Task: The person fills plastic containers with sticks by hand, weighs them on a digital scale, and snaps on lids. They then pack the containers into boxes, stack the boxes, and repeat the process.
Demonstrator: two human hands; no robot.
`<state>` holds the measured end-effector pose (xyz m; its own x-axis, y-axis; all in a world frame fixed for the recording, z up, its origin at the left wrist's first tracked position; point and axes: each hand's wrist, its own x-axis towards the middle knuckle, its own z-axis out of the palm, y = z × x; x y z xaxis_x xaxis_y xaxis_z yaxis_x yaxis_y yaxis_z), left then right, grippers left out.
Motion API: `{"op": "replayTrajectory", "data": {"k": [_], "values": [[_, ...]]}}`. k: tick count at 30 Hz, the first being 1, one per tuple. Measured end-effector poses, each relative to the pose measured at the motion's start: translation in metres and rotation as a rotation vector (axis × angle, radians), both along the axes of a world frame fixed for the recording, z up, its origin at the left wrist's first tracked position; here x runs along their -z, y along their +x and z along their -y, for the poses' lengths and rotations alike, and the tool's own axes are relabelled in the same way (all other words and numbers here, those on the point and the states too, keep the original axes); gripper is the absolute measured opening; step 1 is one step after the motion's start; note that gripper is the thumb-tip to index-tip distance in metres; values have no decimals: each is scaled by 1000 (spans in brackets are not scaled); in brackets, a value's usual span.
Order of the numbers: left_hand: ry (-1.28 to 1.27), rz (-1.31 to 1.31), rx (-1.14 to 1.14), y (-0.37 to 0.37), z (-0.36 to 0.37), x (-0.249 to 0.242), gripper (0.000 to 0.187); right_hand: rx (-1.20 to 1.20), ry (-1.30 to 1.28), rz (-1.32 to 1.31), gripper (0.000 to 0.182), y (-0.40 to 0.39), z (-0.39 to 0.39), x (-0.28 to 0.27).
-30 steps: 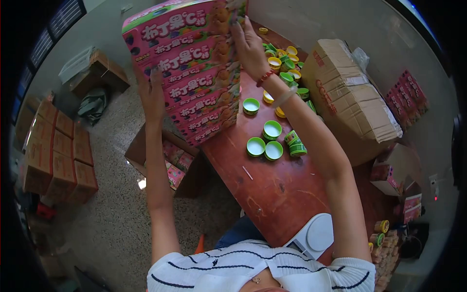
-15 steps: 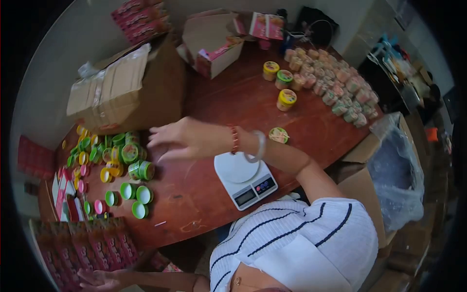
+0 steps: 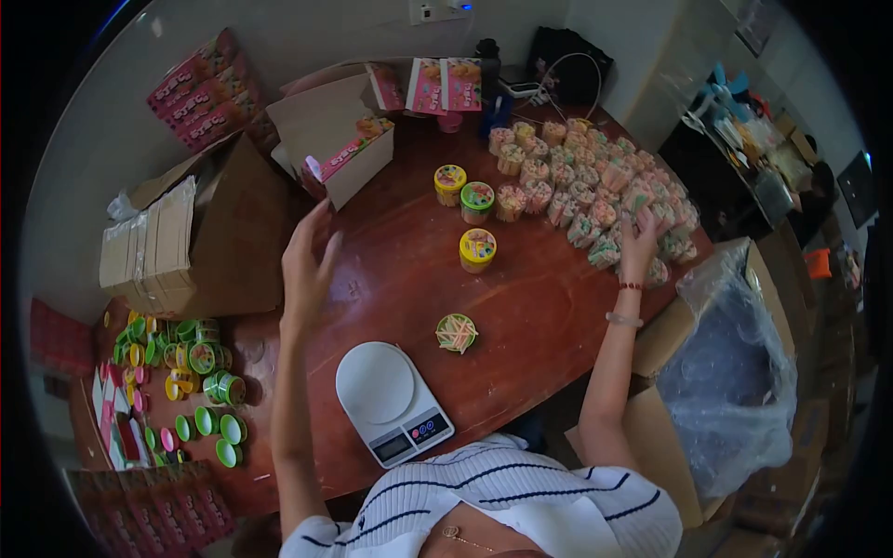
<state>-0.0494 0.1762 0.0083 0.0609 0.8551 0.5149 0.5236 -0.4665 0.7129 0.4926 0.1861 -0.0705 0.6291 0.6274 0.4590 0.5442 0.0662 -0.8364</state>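
My left hand point(image 3: 309, 265) is raised over the table's left half with its fingers stretched apart, holding nothing. Over at the right, my right hand point(image 3: 639, 244) has its fingertips curled at a bundle of pastel sticks point(image 3: 639, 195) among the pile; the fingers partly hide the contact. An open cup of short sticks point(image 3: 457, 333) stands by itself near the middle. Left of it sits a white kitchen scale point(image 3: 377, 386) with a bare platform. Two yellow-lidded tubs, one of them the nearer tub point(image 3: 477, 249), and a green-lidded tub point(image 3: 477, 201) stand beside the pile.
Green, yellow and pink cups and lids point(image 3: 191, 358) crowd the table's left end. Behind them stands a large cardboard box point(image 3: 200, 242). An opened carton point(image 3: 326, 121) holds pink packaging. A plastic-lined box point(image 3: 726, 372) stands at the table's right edge. Pink boxes point(image 3: 153, 507) lie front left.
My right hand has swung from beside the green cups to the stick bundles on the right. My left hand has risen from the pink boxes to above the table. The view has shifted.
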Motion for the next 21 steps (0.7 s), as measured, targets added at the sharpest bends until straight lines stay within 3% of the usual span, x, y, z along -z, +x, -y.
{"op": "replayTrajectory", "data": {"k": [1, 4, 6, 7, 9, 11, 13, 17, 19, 21], "values": [[125, -140, -15, 7, -45, -2, 50, -93, 64, -115, 48, -17, 11, -8], [274, -519, -235, 7, -172, 21, 57, -188, 45, -107, 44, -41, 37, 1], [-43, -753, -393, 12, -214, 22, 53, -224, -36, -122, 39, -54, 49, 7], [-45, -765, -398, 8, -217, 20, 53, -230, -37, -134, 39, -60, 53, 5], [-153, -744, -188, 3, -219, 9, 42, -322, -125, -159, 37, -71, 60, 0], [-41, -729, -29, 9, -171, -7, 33, -353, -105, -192, 33, -73, 61, -2], [-157, -463, 89, 9, -99, -37, 34, -403, -184, -239, 30, -73, 62, -4], [-375, -380, 81, -24, -8, -72, 35, -421, -68, -266, 25, -73, 45, 0], [-223, -101, 67, -40, 13, -69, 37, -428, -43, -256, 23, -75, 32, 5], [-172, -221, 3, -29, 33, -82, 38, -423, -67, -208, 22, -86, 22, -3]]}}
